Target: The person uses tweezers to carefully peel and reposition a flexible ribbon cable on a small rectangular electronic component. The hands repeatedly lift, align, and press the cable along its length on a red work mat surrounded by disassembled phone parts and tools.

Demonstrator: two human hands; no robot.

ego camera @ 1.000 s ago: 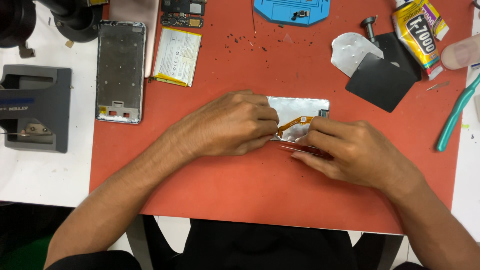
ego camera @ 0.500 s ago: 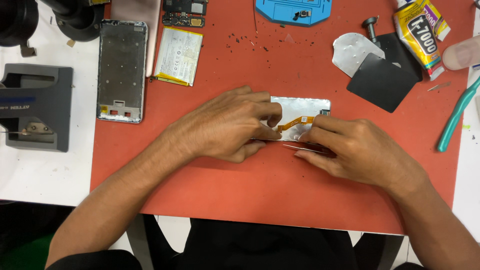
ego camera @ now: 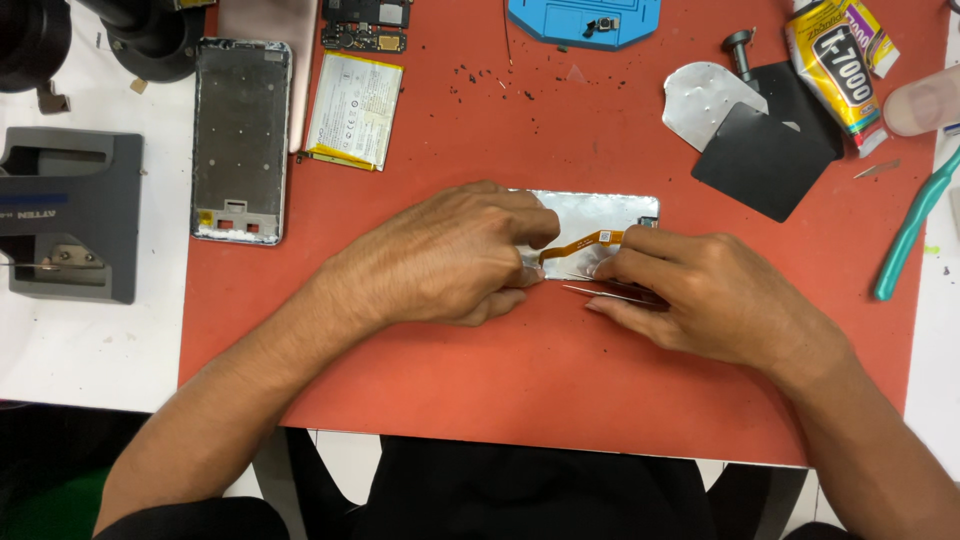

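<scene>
Silver phone panel (ego camera: 590,215) lies betw. both hands: left hand (ego camera: 455,255) pinches orange flex cable (ego camera: 580,243), right hand (ego camera: 700,290) grips tweezers (ego camera: 600,291) just near of it.

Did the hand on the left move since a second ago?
No. The left hand stays pressed on the silver panel by the orange ribbon, equally far from the yellow battery as before.

You look down on a white table (ego camera: 90,350) covered mostly by a red work mat (ego camera: 560,400), evenly lit, with dark floor (ego camera: 40,470) below its near edge.
</scene>
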